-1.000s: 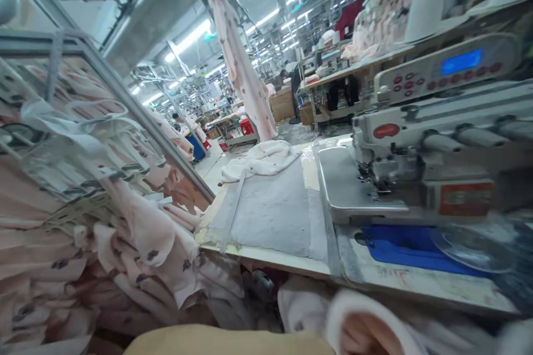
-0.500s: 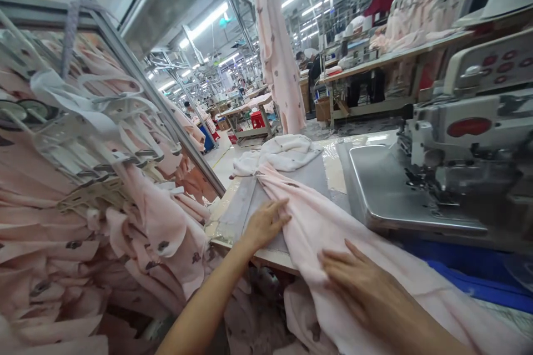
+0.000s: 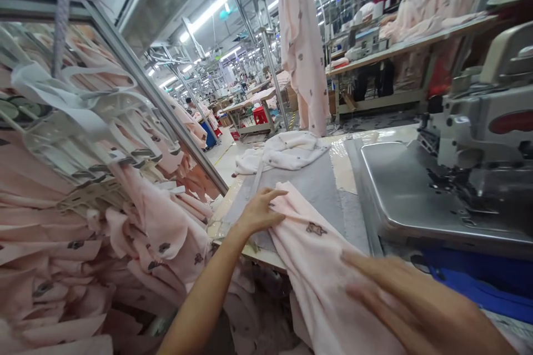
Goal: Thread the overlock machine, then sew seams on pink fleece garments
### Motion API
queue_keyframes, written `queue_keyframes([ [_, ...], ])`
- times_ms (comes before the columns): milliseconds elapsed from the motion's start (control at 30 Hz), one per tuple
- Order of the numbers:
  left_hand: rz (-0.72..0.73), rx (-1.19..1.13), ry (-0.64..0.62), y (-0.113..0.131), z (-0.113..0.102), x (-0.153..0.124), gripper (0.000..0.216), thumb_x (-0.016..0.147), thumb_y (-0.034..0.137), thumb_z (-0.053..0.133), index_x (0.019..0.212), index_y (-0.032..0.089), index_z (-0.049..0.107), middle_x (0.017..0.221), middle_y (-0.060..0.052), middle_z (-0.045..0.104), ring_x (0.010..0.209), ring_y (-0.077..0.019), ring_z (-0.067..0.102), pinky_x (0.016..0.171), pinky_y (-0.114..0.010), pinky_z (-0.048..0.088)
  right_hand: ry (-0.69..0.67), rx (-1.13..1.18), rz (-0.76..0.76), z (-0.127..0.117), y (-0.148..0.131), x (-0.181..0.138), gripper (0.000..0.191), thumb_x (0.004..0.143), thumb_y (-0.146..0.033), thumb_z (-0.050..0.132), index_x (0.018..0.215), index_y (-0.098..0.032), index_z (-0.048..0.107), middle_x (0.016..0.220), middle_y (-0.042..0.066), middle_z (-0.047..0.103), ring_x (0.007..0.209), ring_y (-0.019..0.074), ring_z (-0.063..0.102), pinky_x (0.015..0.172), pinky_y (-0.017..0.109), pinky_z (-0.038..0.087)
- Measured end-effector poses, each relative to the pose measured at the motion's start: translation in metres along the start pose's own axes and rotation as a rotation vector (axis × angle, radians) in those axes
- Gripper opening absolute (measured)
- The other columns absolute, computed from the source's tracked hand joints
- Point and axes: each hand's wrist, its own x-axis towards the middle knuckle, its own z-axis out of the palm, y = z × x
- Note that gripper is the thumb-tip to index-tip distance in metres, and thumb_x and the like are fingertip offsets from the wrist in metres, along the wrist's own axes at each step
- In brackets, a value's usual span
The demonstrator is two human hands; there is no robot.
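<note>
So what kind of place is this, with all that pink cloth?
Probably a clothing factory. There's a sewing machine on the right, lots of pink pieces hang at the left, and another worktable with pink cloth stands behind.

Head view, close, from near edge of grey-covered wooden tabletop (image 3: 322, 191); faces forward-down over bare left hand (image 3: 260, 214), bare right hand (image 3: 406, 285).

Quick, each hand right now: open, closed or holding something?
Left hand: at the pink cloth's edge; whether it's gripping can't be told.
Right hand: open, blurred, over the same cloth.
</note>
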Motion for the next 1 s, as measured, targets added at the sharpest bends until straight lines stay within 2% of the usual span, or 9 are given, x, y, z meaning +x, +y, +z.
queue_keyframes([
  [33,-0.017,0.018,-0.009,-0.005,0.003,0.008,0.055,0.073,0.017,0.074,0.127,0.026,0.069,0.130,-0.005,0.065,0.120,-0.0226,0.060,0.100,-0.029,0.049,0.025,-0.063,0.042,0.006,0.006,0.014,0.044,0.099,-0.043,0.055,0.140,-0.028,0.059,0.129,0.006,0.067,0.112,0.0288,0.067,0.089,0.041,0.062],
  [67,-0.039,0.035,-0.020,-0.009,0.006,0.013,0.048,0.074,0.017,0.074,0.122,0.024,0.072,0.126,-0.005,0.067,0.118,-0.0230,0.062,0.101,-0.031,0.049,0.082,-0.116,0.051,0.014,0.011,0.024,0.047,0.099,-0.046,0.050,0.139,-0.022,0.060,0.129,0.010,0.067,0.113,0.0330,0.066,0.088,0.050,0.062],
  [167,-0.107,0.080,-0.071,-0.023,0.006,0.012,0.019,0.087,0.021,0.068,0.104,0.016,0.074,0.107,-0.005,0.073,0.103,-0.0209,0.067,0.096,-0.038,0.051,0.060,-0.112,0.021,0.034,0.019,0.031,0.034,0.097,-0.034,0.043,0.105,-0.019,0.073,0.115,0.012,0.072,0.105,0.0349,0.069,0.081,0.055,0.064],
  [233,-0.132,0.107,-0.141,-0.031,-0.006,0.001,0.013,0.089,0.026,0.068,0.094,0.014,0.072,0.090,-0.002,0.072,0.089,-0.0190,0.067,0.087,-0.037,0.053,0.022,-0.086,-0.005,0.040,0.018,0.023,0.032,0.093,-0.022,0.041,0.089,-0.023,0.072,0.114,0.006,0.074,0.108,0.0323,0.069,0.083,0.055,0.064],
  [333,-0.164,0.133,-0.224,-0.035,-0.036,-0.012,0.015,0.083,0.028,0.075,0.080,0.014,0.070,0.069,0.003,0.064,0.070,-0.0149,0.060,0.072,-0.030,0.048,-0.003,-0.054,-0.014,0.040,0.013,0.015,0.032,0.091,-0.019,0.041,0.083,-0.025,0.071,0.120,0.001,0.071,0.114,0.0325,0.067,0.086,0.060,0.062],
  [467,-0.210,0.121,-0.109,-0.029,-0.061,-0.001,0.021,0.082,0.031,0.074,0.070,0.015,0.065,0.060,0.005,0.053,0.065,-0.0138,0.054,0.065,-0.027,0.041,0.005,-0.006,-0.022,0.031,0.006,0.024,0.037,0.099,-0.032,0.043,0.077,-0.028,0.073,0.119,0.002,0.072,0.110,0.0339,0.068,0.081,0.061,0.063],
  [600,-0.227,-0.006,-0.083,-0.027,-0.033,0.033,0.026,0.092,0.039,0.067,0.086,0.013,0.065,0.078,0.002,0.062,0.071,-0.0132,0.059,0.067,-0.027,0.049,0.111,0.036,0.051,0.022,0.003,0.028,0.046,0.104,-0.044,0.043,0.071,-0.029,0.073,0.136,0.001,0.062,0.125,0.0322,0.060,0.089,0.060,0.061],
  [767,-0.374,-0.056,-0.106,-0.038,0.022,0.057,0.031,0.094,0.042,0.065,0.091,0.012,0.065,0.082,0.001,0.063,0.067,-0.0116,0.060,0.060,-0.024,0.052,0.102,0.018,0.075,0.032,0.017,0.020,0.055,0.104,-0.050,0.041,0.065,-0.028,0.072,0.122,0.002,0.070,0.108,0.0303,0.070,0.080,0.055,0.065],
  [1000,-0.419,-0.026,-0.003,-0.047,0.028,0.050,0.039,0.096,0.051,0.060,0.091,0.012,0.065,0.081,0.000,0.064,0.068,-0.0126,0.061,0.062,-0.027,0.054,0.121,-0.024,0.072,0.040,0.019,0.015,0.050,0.105,-0.050,0.038,0.082,-0.031,0.079,0.118,0.001,0.072,0.108,0.0311,0.070,0.081,0.057,0.065],
])
